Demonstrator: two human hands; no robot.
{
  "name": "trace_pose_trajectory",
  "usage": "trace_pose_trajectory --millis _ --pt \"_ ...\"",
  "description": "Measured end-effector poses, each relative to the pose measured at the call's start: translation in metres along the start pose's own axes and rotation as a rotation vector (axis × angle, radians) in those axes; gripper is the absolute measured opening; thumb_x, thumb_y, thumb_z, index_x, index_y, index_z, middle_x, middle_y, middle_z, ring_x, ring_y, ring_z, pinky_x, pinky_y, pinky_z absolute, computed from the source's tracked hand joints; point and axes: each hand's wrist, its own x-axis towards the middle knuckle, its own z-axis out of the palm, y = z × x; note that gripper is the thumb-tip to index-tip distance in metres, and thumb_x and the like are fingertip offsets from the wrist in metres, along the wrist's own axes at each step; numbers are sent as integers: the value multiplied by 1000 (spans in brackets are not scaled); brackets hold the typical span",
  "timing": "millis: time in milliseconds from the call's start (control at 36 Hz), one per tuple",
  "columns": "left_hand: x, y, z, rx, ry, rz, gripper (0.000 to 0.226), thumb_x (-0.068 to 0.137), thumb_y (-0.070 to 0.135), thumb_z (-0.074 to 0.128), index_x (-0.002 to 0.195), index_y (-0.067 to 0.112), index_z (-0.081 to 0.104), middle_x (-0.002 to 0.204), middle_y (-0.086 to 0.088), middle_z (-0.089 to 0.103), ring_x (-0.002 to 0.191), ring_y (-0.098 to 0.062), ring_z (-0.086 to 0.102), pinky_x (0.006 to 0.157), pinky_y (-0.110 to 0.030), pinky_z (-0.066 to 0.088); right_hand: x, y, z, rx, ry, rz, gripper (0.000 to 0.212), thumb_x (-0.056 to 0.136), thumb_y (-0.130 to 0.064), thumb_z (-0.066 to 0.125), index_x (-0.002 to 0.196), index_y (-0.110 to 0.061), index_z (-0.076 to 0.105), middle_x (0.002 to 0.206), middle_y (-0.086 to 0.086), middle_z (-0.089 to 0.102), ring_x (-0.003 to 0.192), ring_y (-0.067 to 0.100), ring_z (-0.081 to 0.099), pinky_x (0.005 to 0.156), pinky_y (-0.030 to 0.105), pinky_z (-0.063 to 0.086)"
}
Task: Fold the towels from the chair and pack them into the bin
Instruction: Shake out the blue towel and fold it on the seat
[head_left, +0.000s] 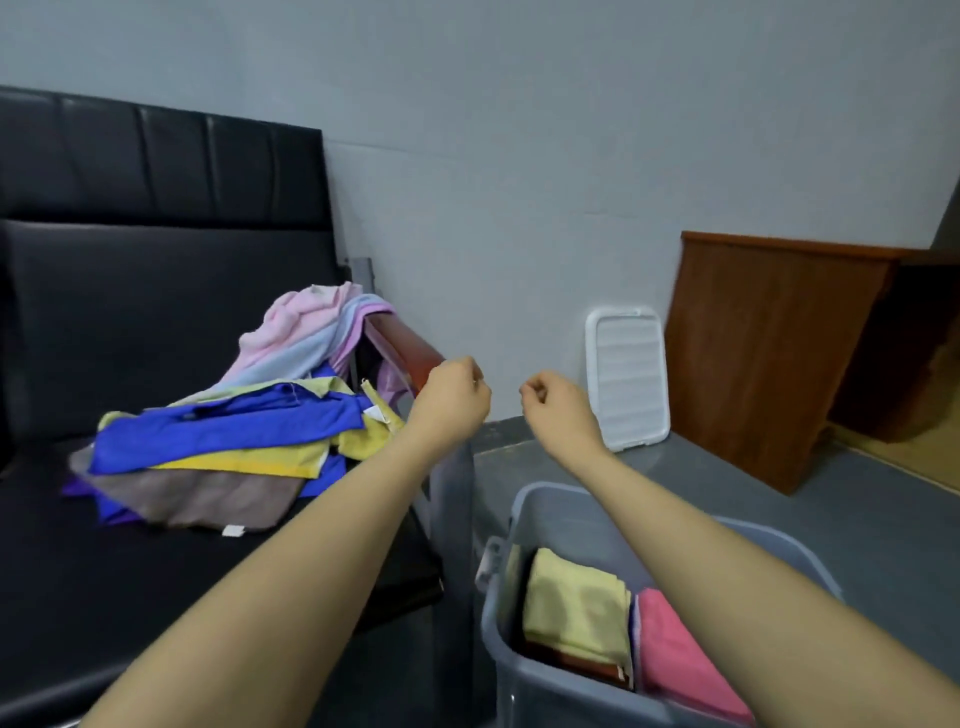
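Both arms out front, hands side by side but apart, raised between chair and bin. Left hand (451, 400): fingers curled into a loose fist, nothing in it. Right hand (557, 410): same, fingers curled in, holding nothing. Unfolded pile of blue, yellow, brown and pink cloth towels (228, 431) lies on the black padded chair (130, 291), some draped over its armrest. Grey plastic bin (524, 670) on the floor just right of the chair holds a folded pale-yellow towel (574, 605) beside a folded pink towel (680, 660). White plastic lid (626, 376) leans against the wall.

Both hands, left hand (453, 396) and right hand (551, 404), are being held curled and empty above the bin (563, 506). Loose towels (218, 441) are being left piled on the chair (130, 291)
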Motion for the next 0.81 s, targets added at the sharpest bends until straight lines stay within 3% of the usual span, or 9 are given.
trace_pose_trajectory --millis 139,222,306,389,500,583,667,722,806 --pt "1 -45 -41 29 78 -58 20 89 10 45 95 -1 61 99 -16 65 95 -32 58 78 -35 46 12 -40 35 52 -43 -78 19 92 -20 47 95 -11 63 90 8 66 87 28 61 80 42 51" --pt "2 -82 -62 51 87 -108 16 87 10 44 81 1 56 83 -13 62 80 -32 57 68 -37 46 18 -66 64 79 -83 -131 16 91 -17 48 92 -14 63 91 5 67 88 25 61 79 37 51" --pt "3 -111 -80 101 102 -184 28 87 6 43 60 11 35 60 -3 42 65 -24 39 54 -33 29 25 -85 94 113 -136 -186 13 91 -15 49 89 -14 62 86 3 65 83 23 58 73 33 48" --pt "6 -142 -91 85 110 -255 25 85 4 41 62 9 36 59 -7 42 62 -23 36 56 -32 29 32 -100 123 186 -182 -211 11 89 -11 52 85 -12 62 78 0 62 76 18 55 64 26 37" --pt "11 -187 -100 108 93 -338 15 84 4 42 71 0 50 64 -12 49 62 -24 40 57 -34 33 47 -111 170 221 -274 -200 15 87 -4 52 91 -4 67 83 8 66 78 20 57 64 22 36" --pt "14 -216 -100 151 56 -371 16 83 5 43 69 4 49 62 -8 49 64 -26 45 56 -34 35 57 -109 204 189 -344 -217 19 83 -1 53 93 -8 68 93 9 69 91 24 62 85 29 45" --pt "17 -242 -97 217 -27 -405 17 86 10 46 92 6 61 91 -9 64 88 -30 59 76 -40 49 64 -105 235 98 -501 -261 29 81 1 53 106 -9 66 108 7 67 103 21 59 99 27 37" --pt "18 -256 -91 299 -84 -395 24 88 13 48 109 11 61 113 -8 62 107 -28 56 89 -39 45 67 -100 253 31 -579 -300 41 81 0 54 120 -11 59 123 7 60 116 22 55 101 32 39" --pt "18 -268 -82 434 -178 -358 37 89 16 51 127 17 52 131 -6 49 121 -26 44 97 -38 34 71 -90 272 -214 -586 -405 55 83 -9 54 136 -20 44 137 3 48 123 27 46 101 38 38"
